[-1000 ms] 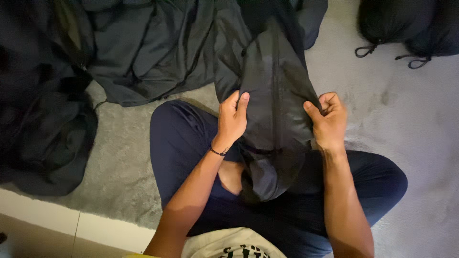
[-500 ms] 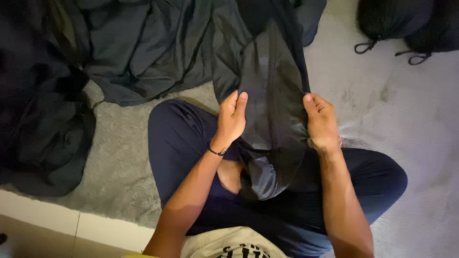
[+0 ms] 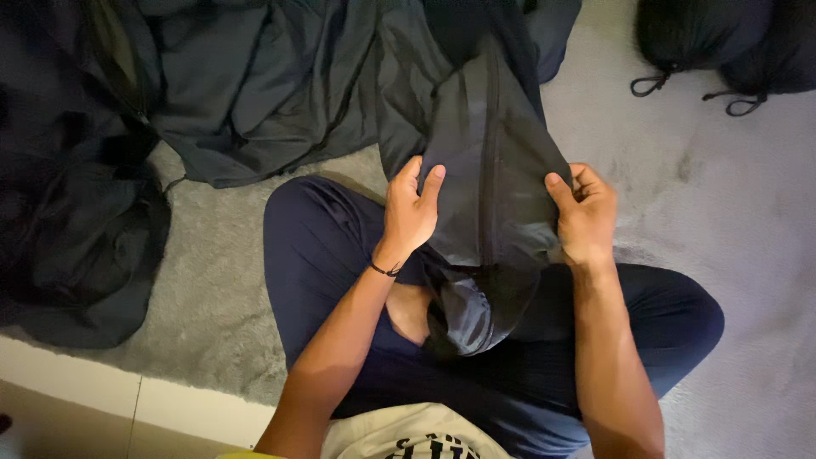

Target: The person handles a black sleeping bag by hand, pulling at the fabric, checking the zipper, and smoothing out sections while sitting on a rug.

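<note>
On the grey carpet (image 3: pixel 748 255), a heap of dark cloth (image 3: pixel 255 93) spreads beyond the seated person's crossed legs (image 3: pixel 340 280), and two tied black bags (image 3: pixel 722 42) lie well to the right of those legs. Over the legs hangs a dark garment (image 3: pixel 493 170), its lower end bunched in the lap. The left hand (image 3: pixel 410 217) pinches its left edge, thumb in front, while the right hand (image 3: pixel 586 212) is curled closed on its right edge; level, equal grips would likely keep the fabric flat.

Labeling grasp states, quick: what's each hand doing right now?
Left hand: shut on dark fabric piece, left edge.
Right hand: shut on its right edge.
</note>
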